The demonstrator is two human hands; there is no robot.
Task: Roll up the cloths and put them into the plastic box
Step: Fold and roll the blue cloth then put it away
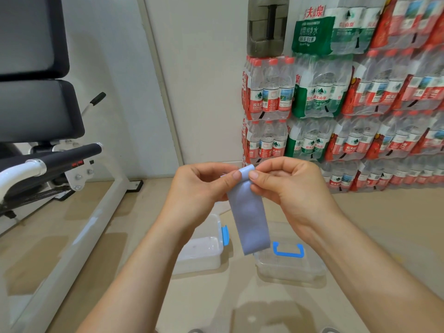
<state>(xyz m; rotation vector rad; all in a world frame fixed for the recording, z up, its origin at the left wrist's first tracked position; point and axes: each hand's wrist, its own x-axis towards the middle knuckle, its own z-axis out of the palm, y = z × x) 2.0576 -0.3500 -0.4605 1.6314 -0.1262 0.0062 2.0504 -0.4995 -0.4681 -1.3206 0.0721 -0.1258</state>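
Bright even light, soft shadows, edges bowed (wide-angle)

Two hands are up in front of me, a left hand (199,186) and a right hand (288,186), with one cloth (252,219) pinched between them. On the floor I count one clear plastic box (206,263) with one blue latch (225,235) showing, and one clear lid (288,270) with one blue handle (288,251). There is one exercise machine (36,109) and one dark water jug (266,27). The wrapped water-bottle packs (271,92) stand four tiers high, too many to count exactly.
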